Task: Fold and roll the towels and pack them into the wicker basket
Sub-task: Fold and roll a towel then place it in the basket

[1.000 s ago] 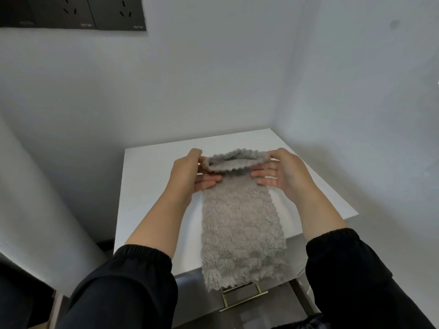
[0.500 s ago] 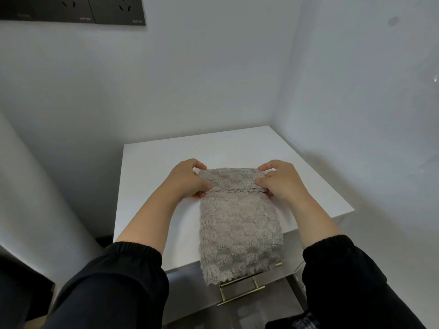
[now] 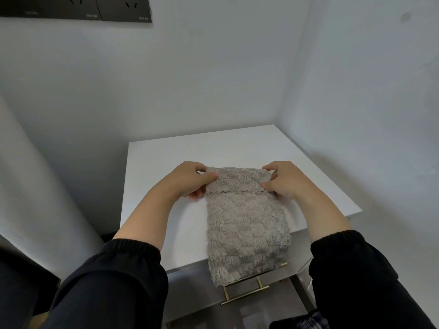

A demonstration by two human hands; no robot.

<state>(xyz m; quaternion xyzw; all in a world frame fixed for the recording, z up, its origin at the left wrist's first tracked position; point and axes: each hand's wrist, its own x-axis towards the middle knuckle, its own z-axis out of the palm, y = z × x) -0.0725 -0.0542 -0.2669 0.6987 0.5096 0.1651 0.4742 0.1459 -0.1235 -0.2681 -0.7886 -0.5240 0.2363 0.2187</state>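
Note:
A grey fluffy towel (image 3: 247, 229) lies as a long strip on the white tabletop (image 3: 213, 146), its near end hanging over the front edge. Its far end is turned over into a short roll with a scalloped hem showing. My left hand (image 3: 190, 180) grips the roll's left end, thumb on top and fingers underneath. My right hand (image 3: 283, 179) pinches the roll's right end the same way. No wicker basket is in view.
The table stands in a corner between two white walls. A drawer front with a brass handle (image 3: 244, 293) sits under the front edge. Dark wall sockets (image 3: 95, 7) are high on the back wall. A pale column (image 3: 35, 198) rises at the left.
Both hands have brought the towel's far end down from the air onto the table and turned it over towards me, forming the first short roll.

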